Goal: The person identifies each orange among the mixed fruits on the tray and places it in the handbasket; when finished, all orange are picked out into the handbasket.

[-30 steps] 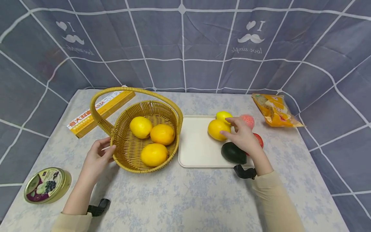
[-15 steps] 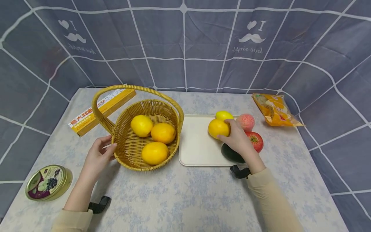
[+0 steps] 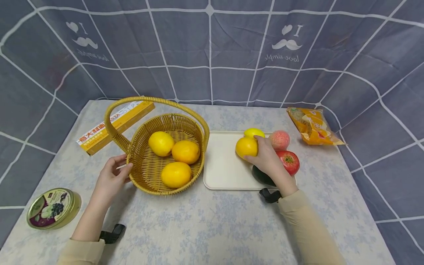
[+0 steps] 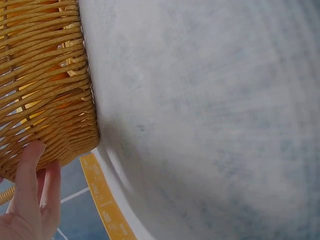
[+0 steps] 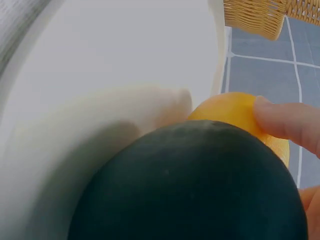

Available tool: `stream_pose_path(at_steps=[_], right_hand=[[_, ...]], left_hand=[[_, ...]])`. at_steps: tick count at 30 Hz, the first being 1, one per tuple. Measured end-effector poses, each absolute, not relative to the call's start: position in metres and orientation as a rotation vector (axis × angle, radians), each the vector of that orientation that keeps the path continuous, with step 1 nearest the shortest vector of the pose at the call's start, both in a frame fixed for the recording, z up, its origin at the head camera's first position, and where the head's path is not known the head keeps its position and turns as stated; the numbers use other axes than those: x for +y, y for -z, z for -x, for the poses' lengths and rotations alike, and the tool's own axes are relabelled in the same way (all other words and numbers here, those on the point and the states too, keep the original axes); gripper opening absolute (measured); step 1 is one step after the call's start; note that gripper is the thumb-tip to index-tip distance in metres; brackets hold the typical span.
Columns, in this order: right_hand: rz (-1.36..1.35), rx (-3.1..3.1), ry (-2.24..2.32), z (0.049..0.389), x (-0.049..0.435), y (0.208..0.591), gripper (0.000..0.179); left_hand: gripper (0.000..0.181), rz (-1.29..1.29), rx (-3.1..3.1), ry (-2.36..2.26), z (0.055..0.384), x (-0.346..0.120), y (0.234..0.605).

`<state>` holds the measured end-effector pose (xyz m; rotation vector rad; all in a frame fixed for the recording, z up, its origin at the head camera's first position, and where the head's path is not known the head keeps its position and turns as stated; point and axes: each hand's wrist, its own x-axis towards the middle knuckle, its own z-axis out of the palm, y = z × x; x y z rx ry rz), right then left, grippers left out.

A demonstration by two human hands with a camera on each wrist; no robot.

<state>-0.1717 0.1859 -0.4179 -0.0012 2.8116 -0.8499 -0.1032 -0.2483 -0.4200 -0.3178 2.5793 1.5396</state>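
Note:
My left hand (image 3: 112, 179) holds the side of a yellow wicker basket (image 3: 145, 180), thumb at the rim below the handle's base; the left wrist view shows fingertips against the woven wall (image 4: 45, 95). Inside the basket lie a lemon (image 3: 161, 144) and two oranges (image 3: 186, 152). With thumb and fingers, my right hand (image 3: 266, 156) grips another orange (image 3: 246, 147) over the cream tray (image 3: 222, 162). Close below that hand sits a dark green avocado (image 3: 262, 176), partly hidden by it and large in the right wrist view. A yellow lemon (image 3: 254, 133) is just behind the gripped orange.
On the tray's right side are a pink peach (image 3: 279, 140) and a red pomegranate-like fruit (image 3: 289, 162). An orange snack bag (image 3: 313, 127) lies at the back right. A pasta box (image 3: 116, 127) lies behind the basket, and a round tin (image 3: 53, 208) stands front left.
My right hand has closed its fingers around the orange and shifted it slightly left. My left hand and the basket have stayed about where they were.

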Motion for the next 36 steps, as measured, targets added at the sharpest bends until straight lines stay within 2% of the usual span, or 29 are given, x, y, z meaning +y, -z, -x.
stream_pose_path(at_steps=[13, 20, 28, 36], right_hand=[[-0.013, 2.864, 0.887, 0.17, 0.178, 0.426, 0.081], [-0.008, 2.781, 1.156, 0.158, 0.177, 0.416, 0.081], [0.147, 2.548, 1.451, 0.131, 0.154, 0.386, 0.078], [0.437, 2.374, 1.565, 0.123, 0.1, 0.37, 0.074]], left_hand=[[0.057, 0.32, 2.593, -1.546, 0.102, -0.246, 0.419], [0.056, 0.332, 2.597, -1.537, 0.101, -0.245, 0.418], [0.057, 0.308, 2.61, -1.531, 0.101, -0.245, 0.415], [0.056, 0.308, 2.604, -1.539, 0.1, -0.246, 0.416]])
